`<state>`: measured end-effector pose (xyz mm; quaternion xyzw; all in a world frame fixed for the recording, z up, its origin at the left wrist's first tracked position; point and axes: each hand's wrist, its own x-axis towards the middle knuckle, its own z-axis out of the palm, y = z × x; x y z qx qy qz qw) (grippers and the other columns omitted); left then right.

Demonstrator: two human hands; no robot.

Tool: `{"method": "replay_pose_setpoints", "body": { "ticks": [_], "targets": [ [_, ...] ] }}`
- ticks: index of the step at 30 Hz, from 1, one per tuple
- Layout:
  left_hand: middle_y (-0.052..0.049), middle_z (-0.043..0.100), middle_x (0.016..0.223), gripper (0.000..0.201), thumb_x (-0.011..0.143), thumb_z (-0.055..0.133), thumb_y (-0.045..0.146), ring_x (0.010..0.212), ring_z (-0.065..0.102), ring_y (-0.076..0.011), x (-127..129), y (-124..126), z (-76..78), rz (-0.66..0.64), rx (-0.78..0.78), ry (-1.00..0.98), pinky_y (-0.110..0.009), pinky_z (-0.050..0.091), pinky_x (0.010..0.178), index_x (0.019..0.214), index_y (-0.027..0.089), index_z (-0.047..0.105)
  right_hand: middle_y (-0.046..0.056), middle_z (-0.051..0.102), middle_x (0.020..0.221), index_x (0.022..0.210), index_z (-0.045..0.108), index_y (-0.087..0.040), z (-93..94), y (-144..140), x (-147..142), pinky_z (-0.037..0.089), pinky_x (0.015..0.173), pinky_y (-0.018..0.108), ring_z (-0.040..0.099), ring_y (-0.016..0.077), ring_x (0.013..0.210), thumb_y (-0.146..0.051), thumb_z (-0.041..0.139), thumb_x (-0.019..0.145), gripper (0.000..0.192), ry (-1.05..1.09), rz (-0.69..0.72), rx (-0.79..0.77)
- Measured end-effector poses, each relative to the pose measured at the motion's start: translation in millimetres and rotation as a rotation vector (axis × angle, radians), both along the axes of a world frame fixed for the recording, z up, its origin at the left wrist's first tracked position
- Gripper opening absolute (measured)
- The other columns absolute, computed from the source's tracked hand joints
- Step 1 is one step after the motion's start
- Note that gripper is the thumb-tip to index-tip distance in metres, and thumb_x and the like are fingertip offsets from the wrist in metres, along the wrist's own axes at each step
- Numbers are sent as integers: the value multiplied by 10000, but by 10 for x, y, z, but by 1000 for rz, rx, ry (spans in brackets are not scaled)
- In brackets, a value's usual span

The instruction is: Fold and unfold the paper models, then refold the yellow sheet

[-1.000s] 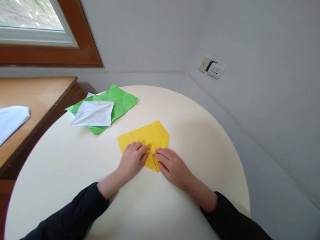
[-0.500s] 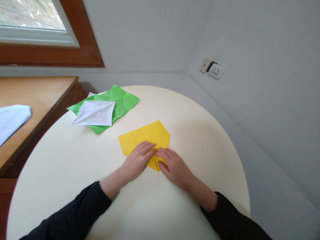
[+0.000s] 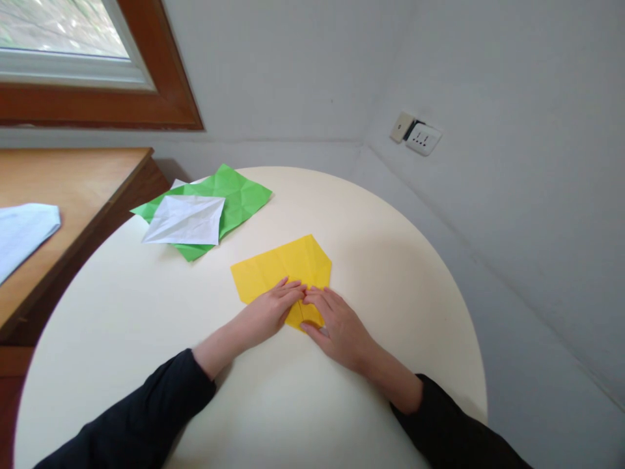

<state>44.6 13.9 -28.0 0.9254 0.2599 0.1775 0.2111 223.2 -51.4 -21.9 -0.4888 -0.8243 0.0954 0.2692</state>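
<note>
A folded sheet of yellow paper (image 3: 283,260) lies on the round table, with a seam running down its near corner. My left hand (image 3: 266,316) presses on its near side from the left, fingers held together. From the other side my right hand (image 3: 344,329) grips the near right part, its fingertips on the paper and its thumb along the near corner. The fingertips of both hands meet close to the seam. What lies under my fingers is hidden.
Creased green paper (image 3: 244,195) lies at the back left of the pale table (image 3: 390,273), under folded white paper (image 3: 188,220). A wooden desk (image 3: 88,172) holding pale blue folded material (image 3: 29,231) stands at left. Behind are walls and a socket (image 3: 423,139).
My right thumb has moved left across the near corner of the yellow paper. My left fingers have shifted slightly and straightened. The sheet has stayed in place.
</note>
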Motion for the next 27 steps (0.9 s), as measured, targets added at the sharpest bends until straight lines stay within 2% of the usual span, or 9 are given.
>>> {"method": "replay_pose_setpoints", "body": {
  "ticks": [7,18,24,27],
  "targets": [
    [-95,596,1223,266,900,386,142,1194,508,-168,-8,-21,96,-9,-17,6,-422,323,1085,1115,169,540,110,596,1108,1082,492,-172,35,-7,3,428,969,473,526,252,1077,-204,594,777,323,21,14,-23],
    [-106,550,1294,344,879,452,175,1250,452,-187,-47,-10,133,-44,-49,51,-447,289,1099,1220,174,498,111,602,1094,1083,479,-173,84,2,15,451,933,453,542,246,1050,-207,611,770,341,71,22,-59],
    [-111,535,1311,320,891,444,196,1249,454,-182,-56,-3,140,-57,-44,53,-455,288,1097,1202,178,519,87,636,1016,1062,491,-196,57,19,87,503,863,390,599,209,975,-198,457,865,200,208,-45,-73],
    [-115,531,1314,308,894,439,198,1255,446,-183,-64,-1,137,-61,-39,61,-455,291,1096,1187,172,532,80,648,1002,1032,512,-200,47,38,118,493,891,394,605,199,978,-172,402,881,189,207,-73,-40]
  ]
}}
